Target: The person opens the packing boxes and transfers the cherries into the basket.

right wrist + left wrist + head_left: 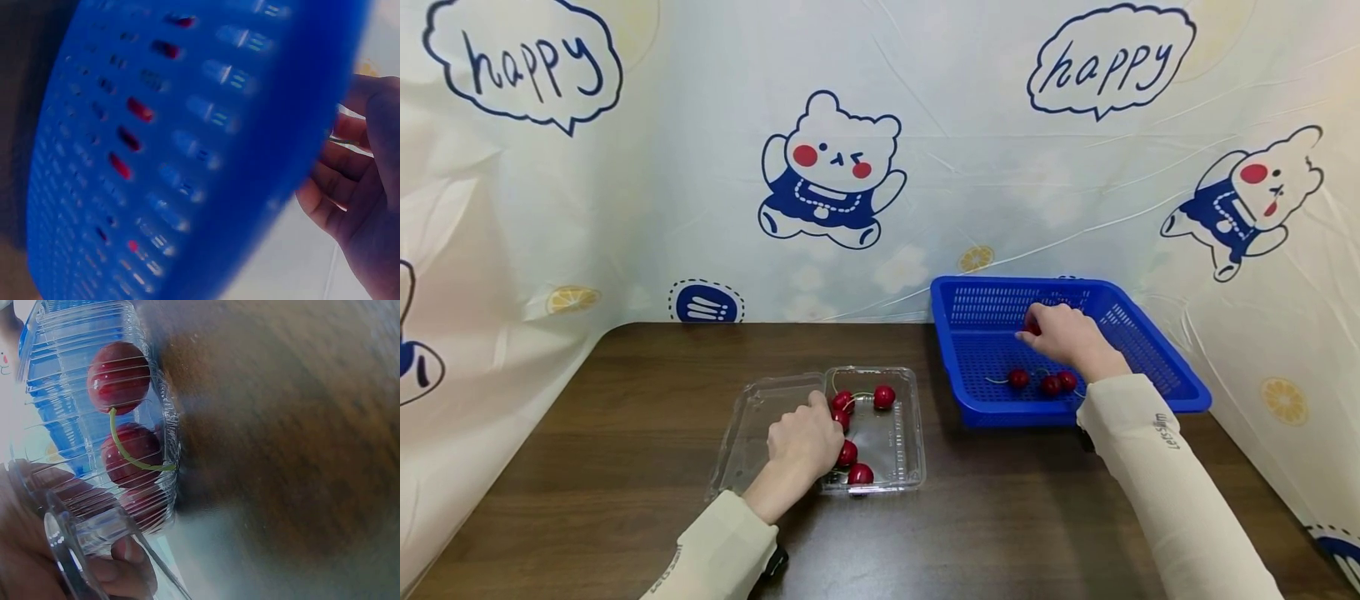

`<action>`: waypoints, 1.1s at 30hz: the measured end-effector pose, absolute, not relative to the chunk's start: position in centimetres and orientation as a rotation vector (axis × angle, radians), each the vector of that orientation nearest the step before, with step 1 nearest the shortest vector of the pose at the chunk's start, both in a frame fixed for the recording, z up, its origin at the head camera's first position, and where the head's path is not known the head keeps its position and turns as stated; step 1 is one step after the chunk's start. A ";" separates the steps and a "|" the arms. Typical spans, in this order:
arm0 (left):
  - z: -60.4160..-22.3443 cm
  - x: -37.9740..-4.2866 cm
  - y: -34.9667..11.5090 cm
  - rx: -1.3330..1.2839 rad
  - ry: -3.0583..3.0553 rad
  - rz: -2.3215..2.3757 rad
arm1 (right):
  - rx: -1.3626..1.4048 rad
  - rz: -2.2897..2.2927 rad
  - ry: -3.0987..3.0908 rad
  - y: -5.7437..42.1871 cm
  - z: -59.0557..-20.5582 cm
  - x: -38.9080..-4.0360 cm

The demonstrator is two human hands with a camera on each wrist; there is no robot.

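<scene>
My left hand (805, 437) grips the hinge-side edge of a clear plastic clamshell box (910, 433), whose lid (752, 408) lies folded out to the left. Several dark red cherries, one of them a cherry (883, 397) at the back right, lie inside; the left wrist view shows a cherry (119, 378) with a green stem through the ribbed wall. Above a blue plastic basket (951, 358), my right hand (1067, 333) pinches a cherry (1032, 325), partly hidden by the fingers. Beneath it, more cherries (1018, 378) lie on the basket floor.
Both containers stand on a dark brown wooden table (625, 450), the basket at the back right. A printed sheet (700, 167) hangs behind and along both sides. The basket's raised rim (269, 162) stands between the right wrist camera and the cherries.
</scene>
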State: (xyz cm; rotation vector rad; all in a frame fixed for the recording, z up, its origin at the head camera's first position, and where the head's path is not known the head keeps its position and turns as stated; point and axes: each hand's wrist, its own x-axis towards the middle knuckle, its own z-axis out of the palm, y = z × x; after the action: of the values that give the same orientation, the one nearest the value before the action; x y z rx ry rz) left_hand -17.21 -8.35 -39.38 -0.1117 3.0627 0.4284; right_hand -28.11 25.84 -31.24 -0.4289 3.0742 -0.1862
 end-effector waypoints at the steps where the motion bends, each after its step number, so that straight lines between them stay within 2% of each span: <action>1: -39.4 -17.2 -8.3 -0.111 3.063 0.428 | -0.421 -0.180 3.071 25.9 -31.4 -28.1; 16: -39.4 -17.2 -8.3 -0.120 3.072 0.441 | -0.367 -0.071 3.026 26.4 -33.9 -28.2; 33: -39.3 -17.2 -8.4 -0.120 3.072 0.444 | -0.337 -0.001 3.001 26.6 -34.9 -28.0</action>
State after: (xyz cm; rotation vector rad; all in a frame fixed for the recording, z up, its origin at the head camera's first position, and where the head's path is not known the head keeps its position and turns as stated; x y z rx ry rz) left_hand -17.16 -8.35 -39.34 -0.1204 3.0723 0.4443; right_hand -28.02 26.56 -34.90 -0.3369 3.0014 -0.0007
